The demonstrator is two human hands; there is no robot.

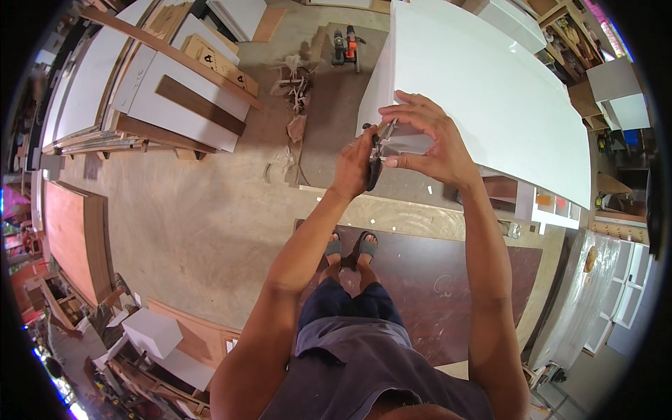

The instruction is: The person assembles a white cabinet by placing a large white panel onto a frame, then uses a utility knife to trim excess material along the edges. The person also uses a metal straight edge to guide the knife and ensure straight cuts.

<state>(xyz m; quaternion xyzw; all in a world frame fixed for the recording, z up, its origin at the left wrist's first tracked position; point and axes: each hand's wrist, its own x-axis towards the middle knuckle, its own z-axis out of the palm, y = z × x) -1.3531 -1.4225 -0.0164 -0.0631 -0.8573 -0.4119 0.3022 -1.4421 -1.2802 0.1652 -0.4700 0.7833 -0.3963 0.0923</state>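
The bare concrete floor gave broad open room to the left of the hands and on their near side. The large white panel spread beyond and to the right of the hands; its left edge ran just beyond the right fingertips, and the right hand overlapped its near left part in view, so space was tighter there. The dark brown board lay on the near side of the hands, under the person's feet. The stacked sheets stood well to the left of the left hand, and the two power drills lay beyond both hands.

The black-handled tool was between the two hands, in the grip of the left hand. The right hand was spread wide, thumb well apart from the fingers, its tips beside the tool's metal part; whether they touched it could not be told. The tool's long axis ran from near to far, tilted slightly right at its far end. Its dark handle end pointed back toward the person, its metal part toward the right fingers.
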